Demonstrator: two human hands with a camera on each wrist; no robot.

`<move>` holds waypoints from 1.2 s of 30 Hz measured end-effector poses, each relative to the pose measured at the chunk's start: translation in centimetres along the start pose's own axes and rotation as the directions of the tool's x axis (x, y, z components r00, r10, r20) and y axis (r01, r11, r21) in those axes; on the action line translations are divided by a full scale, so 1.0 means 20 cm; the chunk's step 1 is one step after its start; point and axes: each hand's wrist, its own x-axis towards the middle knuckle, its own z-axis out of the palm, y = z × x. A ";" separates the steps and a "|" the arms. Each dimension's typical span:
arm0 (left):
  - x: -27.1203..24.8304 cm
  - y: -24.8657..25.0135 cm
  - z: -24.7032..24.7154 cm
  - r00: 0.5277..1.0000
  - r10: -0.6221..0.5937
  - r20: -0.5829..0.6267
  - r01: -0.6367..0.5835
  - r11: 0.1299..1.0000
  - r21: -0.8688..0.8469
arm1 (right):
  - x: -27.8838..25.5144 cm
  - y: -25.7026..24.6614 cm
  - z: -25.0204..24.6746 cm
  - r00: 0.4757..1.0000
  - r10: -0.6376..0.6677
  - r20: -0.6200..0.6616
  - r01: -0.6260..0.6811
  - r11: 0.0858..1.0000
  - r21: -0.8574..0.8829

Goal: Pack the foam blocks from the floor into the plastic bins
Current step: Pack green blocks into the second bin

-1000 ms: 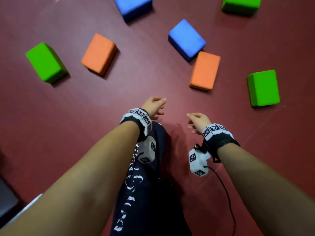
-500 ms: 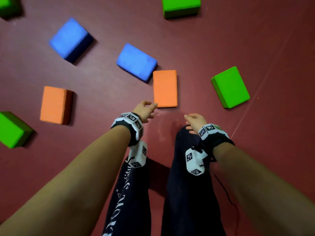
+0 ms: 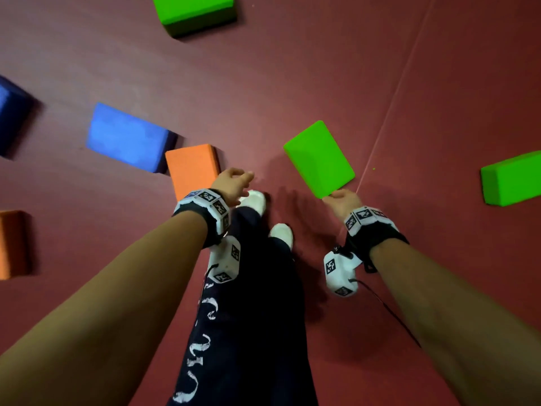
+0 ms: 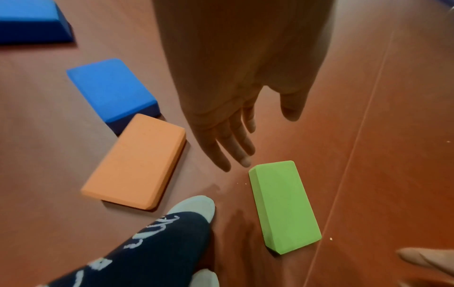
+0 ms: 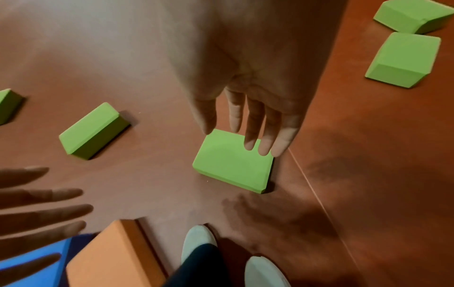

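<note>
Two hands loose, fingers spread, holding nothing, I see: right hand (image 5: 248, 108) above near end of green block (image 5: 233, 163); left hand (image 4: 228, 124) beside orange block (image 4: 137, 161).

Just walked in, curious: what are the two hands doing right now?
Left hand: open, holding nothing, above the floor near the orange block.
Right hand: open, fingers straight, reaching over the green block, not gripping it.
</note>
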 end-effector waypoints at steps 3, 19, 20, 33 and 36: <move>0.14 0.09 0.13 0.999 -0.039 0.036 0.038 0.999 0.020 | 0.10 0.03 -0.09 0.998 0.058 -0.008 -0.058 0.998 0.017; 1.29 0.19 0.75 0.990 0.023 -0.138 0.016 0.962 0.274 | 1.30 0.33 -0.06 0.978 0.204 -0.039 -0.197 0.971 0.133; 1.34 0.18 0.76 0.993 0.010 -0.117 0.024 0.960 0.281 | 1.36 0.36 -0.05 0.973 0.228 -0.026 -0.221 0.963 0.154; 1.02 0.35 0.86 0.991 0.074 -0.108 -0.032 0.935 0.352 | 1.16 0.45 -0.22 0.940 0.334 -0.063 -0.254 0.813 0.524; 0.79 0.48 0.92 0.989 0.103 -0.102 -0.068 0.952 0.299 | 0.99 0.42 -0.40 0.944 0.325 -0.058 -0.227 0.766 0.602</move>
